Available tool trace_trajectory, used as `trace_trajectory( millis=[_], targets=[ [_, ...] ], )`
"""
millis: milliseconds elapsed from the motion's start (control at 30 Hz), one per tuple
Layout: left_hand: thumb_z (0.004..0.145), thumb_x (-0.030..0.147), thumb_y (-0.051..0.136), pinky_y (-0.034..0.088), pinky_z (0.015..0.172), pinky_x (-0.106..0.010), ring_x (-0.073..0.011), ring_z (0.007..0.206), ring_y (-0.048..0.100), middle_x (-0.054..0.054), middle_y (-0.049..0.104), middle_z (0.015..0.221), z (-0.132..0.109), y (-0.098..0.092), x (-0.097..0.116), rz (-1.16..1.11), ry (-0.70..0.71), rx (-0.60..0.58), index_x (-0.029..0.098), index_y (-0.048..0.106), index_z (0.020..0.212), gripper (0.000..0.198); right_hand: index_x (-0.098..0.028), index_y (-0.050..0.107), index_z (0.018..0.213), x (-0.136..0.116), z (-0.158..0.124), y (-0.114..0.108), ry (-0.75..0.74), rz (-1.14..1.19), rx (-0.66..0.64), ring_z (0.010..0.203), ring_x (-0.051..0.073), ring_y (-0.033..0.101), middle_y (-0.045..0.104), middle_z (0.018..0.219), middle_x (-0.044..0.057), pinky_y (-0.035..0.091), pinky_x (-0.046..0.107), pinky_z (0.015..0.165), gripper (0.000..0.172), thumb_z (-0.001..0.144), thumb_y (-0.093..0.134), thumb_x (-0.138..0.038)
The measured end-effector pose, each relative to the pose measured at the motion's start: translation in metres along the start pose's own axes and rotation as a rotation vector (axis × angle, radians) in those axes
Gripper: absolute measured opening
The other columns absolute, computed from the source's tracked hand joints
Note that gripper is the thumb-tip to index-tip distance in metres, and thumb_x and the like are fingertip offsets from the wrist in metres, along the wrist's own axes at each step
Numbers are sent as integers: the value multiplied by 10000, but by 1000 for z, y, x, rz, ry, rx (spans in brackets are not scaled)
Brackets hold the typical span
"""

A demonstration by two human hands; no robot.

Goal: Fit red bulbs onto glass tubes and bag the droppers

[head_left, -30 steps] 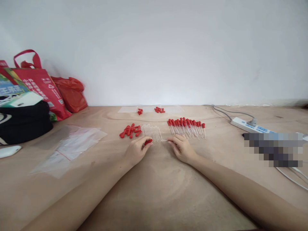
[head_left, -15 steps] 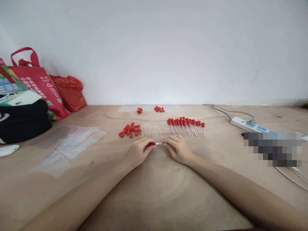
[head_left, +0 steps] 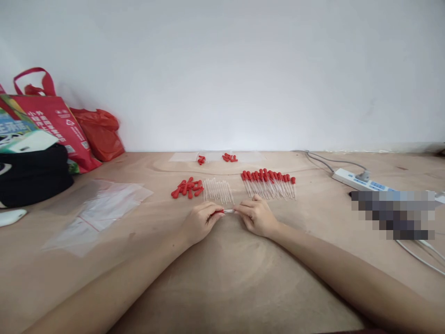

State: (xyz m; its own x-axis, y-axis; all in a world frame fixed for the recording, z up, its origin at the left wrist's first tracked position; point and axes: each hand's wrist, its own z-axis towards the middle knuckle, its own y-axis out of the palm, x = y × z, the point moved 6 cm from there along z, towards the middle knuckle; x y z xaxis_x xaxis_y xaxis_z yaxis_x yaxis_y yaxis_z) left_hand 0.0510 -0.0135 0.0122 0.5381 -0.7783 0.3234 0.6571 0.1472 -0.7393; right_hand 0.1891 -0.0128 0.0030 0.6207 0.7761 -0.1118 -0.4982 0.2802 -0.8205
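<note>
My left hand (head_left: 201, 222) pinches a red rubber bulb, mostly covered by the fingers. From the bulb a clear dropper tube (head_left: 228, 211) runs sideways to my right hand (head_left: 256, 216), whose thumb and fingers are closed on its other end. Just behind my hands lies a row of bare clear tubes (head_left: 218, 190). Left of that row is a pile of loose red bulbs (head_left: 187, 187). Behind my right hand, several droppers with red bulbs (head_left: 269, 182) lie side by side, bulbs toward the wall.
Clear plastic bags (head_left: 100, 213) lie flat on the left of the wooden table. Further left are a black bag (head_left: 34, 178) and red bags (head_left: 99, 132). A power strip (head_left: 361, 182) with cables is on the right, near a blurred-out dark object (head_left: 392, 215). More red bulbs (head_left: 229, 157) lie by the wall.
My hands have drawn slightly closer on the dropper, and the left fingers cover more of the red bulb. The piles and rows look the same.
</note>
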Motion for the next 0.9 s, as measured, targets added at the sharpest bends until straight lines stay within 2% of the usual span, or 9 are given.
trace_trajectory(
  millis=[300, 500, 700, 900],
  targets=[
    [841, 228, 454, 411, 636, -249, -127, 664, 511, -28, 586, 716, 0, 5, 5, 2, 68, -68, 149, 547, 794, 131, -162, 611, 753, -7, 2, 0, -22, 23, -15, 568, 103, 439, 568, 639, 15, 205, 266, 598, 223, 811, 395, -168],
    [846, 213, 439, 406, 622, -258, -134, 646, 497, -37, 579, 700, -1, 4, 14, 33, 125, -76, 146, 543, 775, 142, -162, 610, 772, -15, 4, 0, -2, 82, -11, 563, 98, 457, 565, 623, 3, 211, 253, 583, 198, 806, 415, -171],
    [836, 192, 459, 423, 616, -260, -136, 646, 519, -43, 601, 700, -1, 3, 16, 61, 175, -34, 136, 559, 774, 130, -172, 609, 804, -15, 7, 5, 32, 127, -31, 576, 102, 474, 596, 673, 8, 225, 250, 583, 199, 822, 412, -183],
    [830, 168, 483, 433, 614, -254, -124, 657, 561, -40, 642, 763, 1, -6, 14, 157, 281, 87, 155, 576, 929, 136, -181, 606, 921, -10, 9, 2, 20, 86, -63, 680, 127, 488, 607, 764, 31, 259, 259, 626, 254, 869, 365, -244]
  ],
)
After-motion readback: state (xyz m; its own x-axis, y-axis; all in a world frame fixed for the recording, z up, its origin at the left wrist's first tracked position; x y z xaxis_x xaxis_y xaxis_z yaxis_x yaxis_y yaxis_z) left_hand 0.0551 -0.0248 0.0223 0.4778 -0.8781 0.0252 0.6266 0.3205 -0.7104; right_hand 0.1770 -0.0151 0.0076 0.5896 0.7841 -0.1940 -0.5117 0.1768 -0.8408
